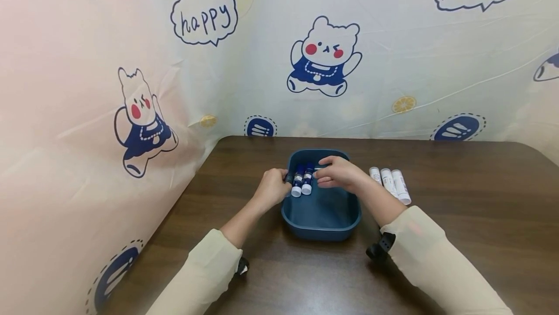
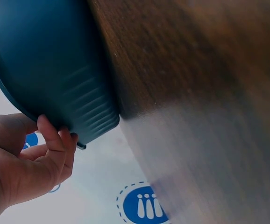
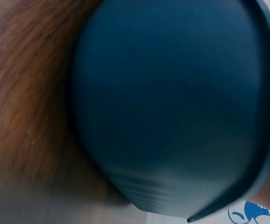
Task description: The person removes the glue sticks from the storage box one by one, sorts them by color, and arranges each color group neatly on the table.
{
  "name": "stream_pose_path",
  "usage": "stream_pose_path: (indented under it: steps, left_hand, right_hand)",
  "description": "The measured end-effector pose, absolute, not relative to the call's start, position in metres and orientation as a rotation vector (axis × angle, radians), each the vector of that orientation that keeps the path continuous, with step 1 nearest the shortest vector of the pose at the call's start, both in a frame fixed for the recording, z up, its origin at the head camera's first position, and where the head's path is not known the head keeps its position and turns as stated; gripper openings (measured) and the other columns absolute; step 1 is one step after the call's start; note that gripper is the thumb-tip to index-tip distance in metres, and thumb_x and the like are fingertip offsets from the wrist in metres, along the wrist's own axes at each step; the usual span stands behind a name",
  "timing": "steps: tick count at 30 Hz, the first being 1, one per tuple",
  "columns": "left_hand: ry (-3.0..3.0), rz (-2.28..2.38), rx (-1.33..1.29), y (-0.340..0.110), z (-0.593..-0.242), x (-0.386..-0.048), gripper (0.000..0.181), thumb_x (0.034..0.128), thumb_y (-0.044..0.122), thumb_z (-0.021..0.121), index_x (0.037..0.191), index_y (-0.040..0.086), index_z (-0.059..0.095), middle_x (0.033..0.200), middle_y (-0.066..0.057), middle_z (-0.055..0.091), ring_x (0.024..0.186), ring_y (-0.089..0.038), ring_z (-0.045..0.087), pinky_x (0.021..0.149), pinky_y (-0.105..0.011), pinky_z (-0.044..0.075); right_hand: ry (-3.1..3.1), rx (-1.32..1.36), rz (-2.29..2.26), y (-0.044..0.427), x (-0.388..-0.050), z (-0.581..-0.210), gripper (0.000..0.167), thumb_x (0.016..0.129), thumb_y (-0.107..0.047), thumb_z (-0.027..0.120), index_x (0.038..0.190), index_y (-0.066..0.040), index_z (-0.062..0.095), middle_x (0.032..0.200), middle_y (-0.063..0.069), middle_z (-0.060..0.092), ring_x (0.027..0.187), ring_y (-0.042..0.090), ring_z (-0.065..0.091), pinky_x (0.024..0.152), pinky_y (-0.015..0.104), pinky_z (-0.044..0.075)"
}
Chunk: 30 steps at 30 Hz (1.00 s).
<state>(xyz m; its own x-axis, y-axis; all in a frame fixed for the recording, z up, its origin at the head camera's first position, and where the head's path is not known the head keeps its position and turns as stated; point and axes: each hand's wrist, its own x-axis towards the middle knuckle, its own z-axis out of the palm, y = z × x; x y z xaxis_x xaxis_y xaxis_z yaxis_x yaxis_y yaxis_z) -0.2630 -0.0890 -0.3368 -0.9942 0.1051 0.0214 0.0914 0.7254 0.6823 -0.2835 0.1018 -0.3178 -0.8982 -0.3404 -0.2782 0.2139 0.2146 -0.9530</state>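
Observation:
A dark blue bin (image 1: 320, 231) stands on the table, its side also filling much of the left wrist view (image 2: 46, 60) and right wrist view (image 3: 167, 93). My left hand (image 1: 274, 188) grips its left rim, with fingers curled at the edge in the left wrist view (image 2: 37, 156). Two dark blue tubes with white ends, one left (image 1: 297, 183) and one right (image 1: 307, 179), lie side by side inside. My right hand (image 1: 340, 174) is over the bin just right of them, fingers loosely extended; a small pale edge shows by its fingertips, too small to identify.
Three white tubes (image 1: 388, 182) lie side by side on the brown wooden table (image 1: 463, 208), right of the bin and partly behind my right forearm. A printed cloth with cartoon figures hangs behind the table and along its left side.

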Motion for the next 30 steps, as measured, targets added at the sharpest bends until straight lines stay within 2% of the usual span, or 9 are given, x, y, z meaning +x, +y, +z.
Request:
stream_pose_path:
  steps: [18,30]
  left_hand:
    - [2.867,1.154,0.11,-0.088,-0.336,-0.262,0.041,0.0881,0.002,0.057,0.129,-0.004,0.051,0.125,-0.018,0.054,0.077,-0.02,0.06,0.055,-0.021,0.047]
    - [2.877,1.154,0.15,-0.09,-0.336,-0.261,0.041,0.087,0.0,0.055,0.128,-0.005,0.051,0.118,-0.017,0.058,0.057,-0.016,0.056,0.048,-0.021,0.041]
  right_hand:
    - [2.124,-0.035,-1.641,0.079,-0.297,-0.329,0.06,0.089,-0.005,0.058,0.138,0.007,0.025,0.124,0.027,0.044,0.107,0.036,0.054,0.086,0.038,0.047]
    - [2.201,0.052,-1.588,0.075,-0.303,-0.34,0.056,0.089,-0.006,0.058,0.135,0.009,0.029,0.126,0.026,0.042,0.095,0.029,0.057,0.083,0.035,0.049]
